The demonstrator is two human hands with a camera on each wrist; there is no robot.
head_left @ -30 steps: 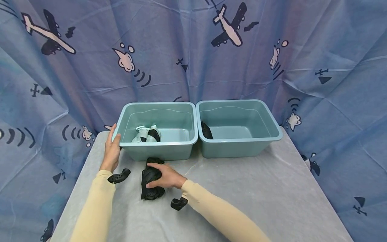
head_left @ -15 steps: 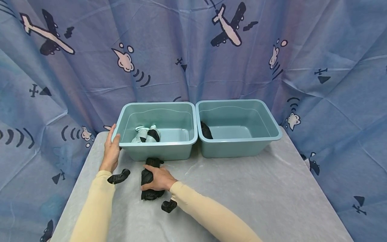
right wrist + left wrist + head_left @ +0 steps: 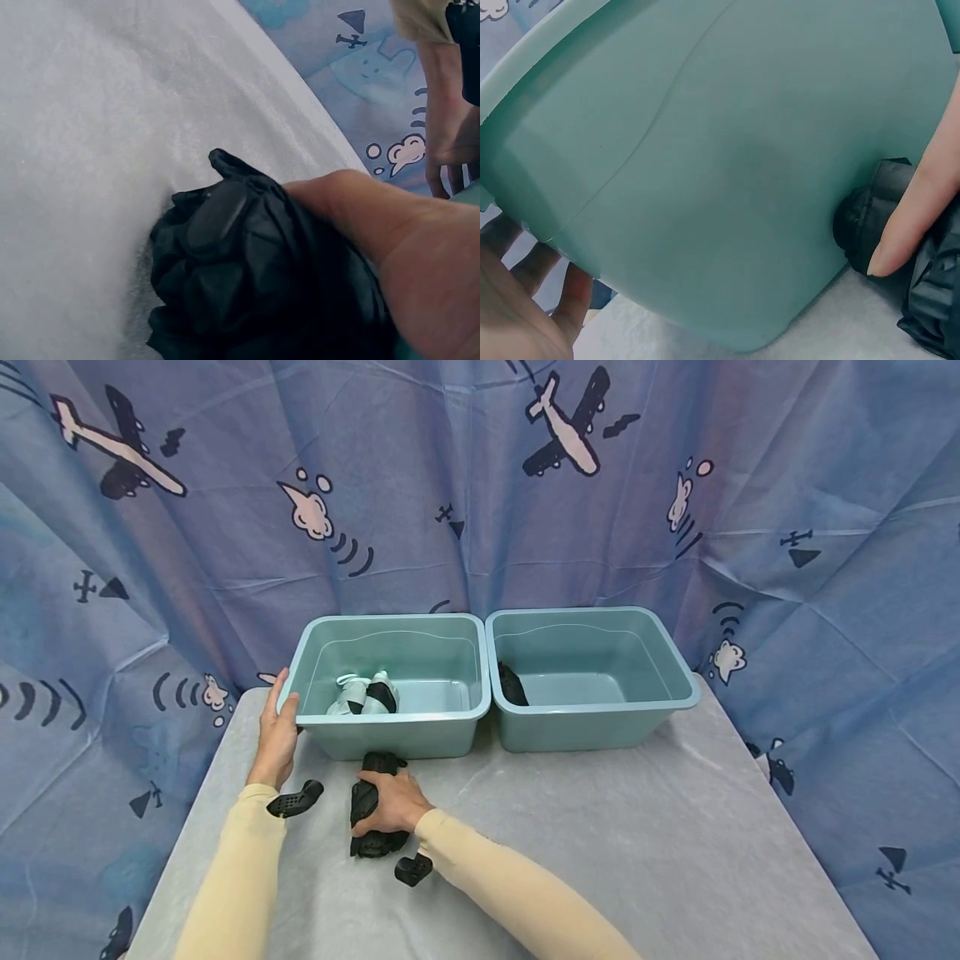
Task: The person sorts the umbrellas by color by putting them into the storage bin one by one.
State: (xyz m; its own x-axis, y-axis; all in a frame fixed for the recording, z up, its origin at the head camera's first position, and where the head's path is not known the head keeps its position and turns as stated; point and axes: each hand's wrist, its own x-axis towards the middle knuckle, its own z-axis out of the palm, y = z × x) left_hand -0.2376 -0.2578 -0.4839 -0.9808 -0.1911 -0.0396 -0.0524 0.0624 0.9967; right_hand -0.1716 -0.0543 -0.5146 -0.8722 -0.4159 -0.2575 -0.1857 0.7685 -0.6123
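A black folded umbrella point(image 3: 365, 797) lies on the table, its far end close to the front of the left bin point(image 3: 405, 739). My right hand point(image 3: 393, 802) grips it from above, thumb on the near part and fingers over its far part. Its pleated cloth point(image 3: 247, 262) fills the lower middle of the right wrist view, and a rounded black end point(image 3: 851, 221) shows in the left wrist view. My left hand point(image 3: 276, 739) rests with extended fingers against the left bin's outer left end. Part of the umbrella is hidden under my right hand.
Two pale green-and-black bundles point(image 3: 363, 693) lie inside the left bin. A matching right bin point(image 3: 573, 727) stands beside it, with a dark object point(image 3: 513, 683) against its left wall. Behind both bins hangs a patterned blue curtain point(image 3: 480, 485).
My right hand has moved left and closed round the umbrella, which stays in place on the table. My left hand and both bins have kept their places.
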